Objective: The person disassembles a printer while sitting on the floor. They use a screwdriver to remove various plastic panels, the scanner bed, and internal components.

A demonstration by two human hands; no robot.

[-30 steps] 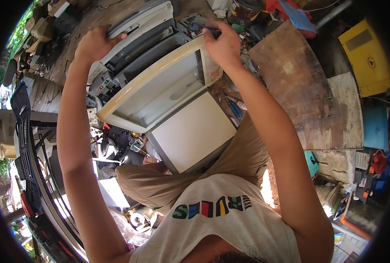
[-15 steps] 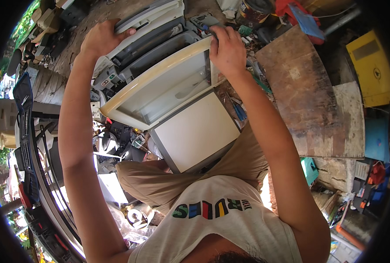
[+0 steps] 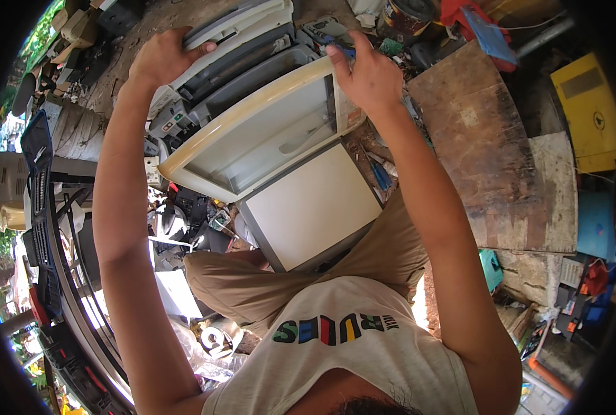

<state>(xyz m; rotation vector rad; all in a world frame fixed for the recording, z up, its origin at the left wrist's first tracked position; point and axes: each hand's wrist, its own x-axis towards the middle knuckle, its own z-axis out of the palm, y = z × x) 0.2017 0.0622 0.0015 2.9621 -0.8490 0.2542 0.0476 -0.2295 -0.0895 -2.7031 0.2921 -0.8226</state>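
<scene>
In front of my lap stands an opened flatbed printer-scanner. Its lid with a white pad is folded down toward me, and its glass frame is tilted up, with a cream, slightly yellowed edge. Behind the frame is the grey and white printer body. My left hand grips the far left edge of that body, thumb across the white panel and fingers hidden over the outer side. At the frame's upper right corner is my right hand, thumb and forefinger apart, the other fingers partly hidden.
A worn wooden board lies to the right, with a yellow metal box beyond it. Blue-handled tools rest beside the lid. Scrap parts crowd the left, near a roll of tape. A bucket stands far back.
My right hand has loosened from the frame's corner and shifted slightly right, its thumb and forefinger spreading. The left hand stays on the printer body, and the frame keeps nearly the same tilt.
</scene>
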